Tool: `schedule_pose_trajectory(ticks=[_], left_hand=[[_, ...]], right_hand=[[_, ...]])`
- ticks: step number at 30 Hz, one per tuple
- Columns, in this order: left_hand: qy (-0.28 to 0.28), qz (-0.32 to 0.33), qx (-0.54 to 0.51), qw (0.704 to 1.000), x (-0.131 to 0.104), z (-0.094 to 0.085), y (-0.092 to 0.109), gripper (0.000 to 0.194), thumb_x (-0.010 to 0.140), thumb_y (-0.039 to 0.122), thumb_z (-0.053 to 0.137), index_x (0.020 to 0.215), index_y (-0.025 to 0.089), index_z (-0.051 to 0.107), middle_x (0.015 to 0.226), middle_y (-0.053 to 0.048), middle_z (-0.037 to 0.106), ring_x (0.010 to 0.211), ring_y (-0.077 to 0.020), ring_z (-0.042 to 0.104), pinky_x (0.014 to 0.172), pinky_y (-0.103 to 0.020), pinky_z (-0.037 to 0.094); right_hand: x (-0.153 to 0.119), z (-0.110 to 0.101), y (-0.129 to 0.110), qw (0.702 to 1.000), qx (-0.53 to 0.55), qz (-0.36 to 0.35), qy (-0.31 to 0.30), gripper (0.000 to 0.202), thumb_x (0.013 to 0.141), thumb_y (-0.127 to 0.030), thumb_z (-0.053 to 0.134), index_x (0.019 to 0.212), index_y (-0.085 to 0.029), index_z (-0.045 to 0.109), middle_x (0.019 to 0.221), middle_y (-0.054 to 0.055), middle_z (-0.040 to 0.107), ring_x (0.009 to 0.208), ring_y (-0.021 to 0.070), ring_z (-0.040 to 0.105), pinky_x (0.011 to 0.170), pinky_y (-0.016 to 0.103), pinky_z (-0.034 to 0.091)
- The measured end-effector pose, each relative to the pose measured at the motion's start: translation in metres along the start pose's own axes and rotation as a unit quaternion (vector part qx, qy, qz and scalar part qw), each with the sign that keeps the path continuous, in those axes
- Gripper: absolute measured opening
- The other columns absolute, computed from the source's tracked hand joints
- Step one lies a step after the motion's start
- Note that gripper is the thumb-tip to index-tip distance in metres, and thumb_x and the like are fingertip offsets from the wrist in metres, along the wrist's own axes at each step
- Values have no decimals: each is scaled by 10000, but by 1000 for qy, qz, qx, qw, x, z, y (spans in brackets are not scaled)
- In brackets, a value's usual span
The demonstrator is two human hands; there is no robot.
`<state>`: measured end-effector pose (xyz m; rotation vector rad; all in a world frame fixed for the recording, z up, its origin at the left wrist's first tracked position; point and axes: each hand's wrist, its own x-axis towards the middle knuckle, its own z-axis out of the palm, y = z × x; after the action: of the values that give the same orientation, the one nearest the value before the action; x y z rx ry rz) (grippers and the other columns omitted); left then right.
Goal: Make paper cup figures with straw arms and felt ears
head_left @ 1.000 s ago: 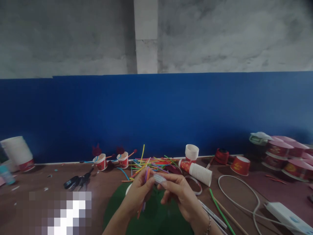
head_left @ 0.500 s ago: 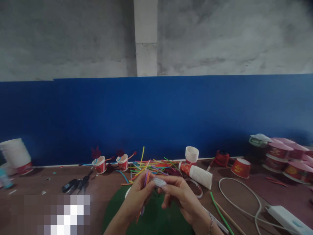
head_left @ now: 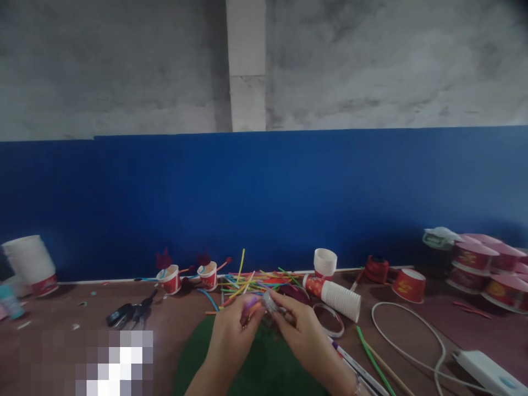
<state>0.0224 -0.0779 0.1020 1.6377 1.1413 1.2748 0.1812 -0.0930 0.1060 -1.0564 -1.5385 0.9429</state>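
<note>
Over a round green mat, my two hands work close together. My left hand is closed on thin purple and orange strips, which look like pipe cleaners; its fingers hide most of them. Between the thumb and fingers of my right hand is a small clear, greyish roll, possibly tape, blurred at its edges. The roll sits just right of the strips; whether they touch I cannot tell. Behind my hands lies a loose heap of coloured strips.
A stack of paper cups lies on its side at right. Two decorated cups stand at back left, near black-handled keys. A white cable, a power strip and stacked red tubs are further right.
My hands have turned, and the roll has tilted more upright. The left hand's strips have dropped lower behind its fingers. The whole view has shifted slightly.
</note>
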Motion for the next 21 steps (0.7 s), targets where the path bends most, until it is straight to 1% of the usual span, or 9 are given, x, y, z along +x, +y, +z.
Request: schedule_pose_trajectory(ticks=[2,4,7,9,11,14,18,19,21], left_hand=[[-7,59,125,990,-4,-1,0,175,795,336,583,898,249,696,846,-59,715,803,-236,620,733,-288,408],[-10,89,221,971,-7,-1,0,192,798,234,547,920,270,691,890,-66,727,807,-245,636,728,-295,404],[-18,91,301,949,-10,2,0,274,758,124,518,937,262,673,877,-79,724,782,-251,642,689,-294,397],[-27,86,340,936,-11,4,1,252,754,112,508,901,244,664,829,-91,715,742,-253,640,648,-290,381],[-30,86,367,926,-13,5,2,200,769,125,498,847,227,652,785,-103,704,701,-255,635,606,-285,354],[-30,91,375,922,-13,5,2,154,777,135,493,795,211,627,750,-114,689,674,-264,630,569,-280,313],[-12,86,323,942,-9,3,1,92,778,187,526,747,217,607,663,-62,645,628,-228,605,549,-259,270],[2,79,304,949,-7,2,1,90,774,195,534,721,219,603,620,-37,614,595,-205,581,543,-251,260],[19,52,249,967,-1,-2,0,110,764,212,545,663,209,587,554,6,542,531,-161,511,527,-237,251]], right_hand=[[-1,1,5,996,-74,-37,19,395,808,-239,551,1197,-203,608,1163,91,648,1008,264,616,819,364,519],[-3,1,7,986,-153,-57,24,430,779,-155,515,1198,-198,606,1159,93,655,1069,268,591,914,396,465],[-5,3,7,968,-241,-62,15,549,683,-43,456,1195,-177,604,1153,95,661,1069,258,599,952,399,437],[-6,6,5,959,-275,-62,10,603,631,-14,431,1187,-167,608,1166,95,654,1089,252,590,971,385,425],[-7,8,3,955,-291,-59,2,602,630,-19,427,1185,-164,610,1164,100,655,1090,250,591,969,374,428],[-8,8,-1,955,-290,-56,-12,544,679,-52,436,1179,-167,616,1135,107,667,1062,255,604,942,379,444],[-7,3,-8,971,-226,-69,-32,468,721,-83,472,1138,-200,649,1084,88,687,995,254,622,885,376,469],[-6,2,-9,979,-192,-64,-40,438,737,-99,486,1123,-213,661,1041,79,700,931,243,640,825,353,496],[-3,-3,-10,992,-106,-21,-67,359,775,-171,527,1095,-229,678,914,60,718,683,187,652,593,274,519]])
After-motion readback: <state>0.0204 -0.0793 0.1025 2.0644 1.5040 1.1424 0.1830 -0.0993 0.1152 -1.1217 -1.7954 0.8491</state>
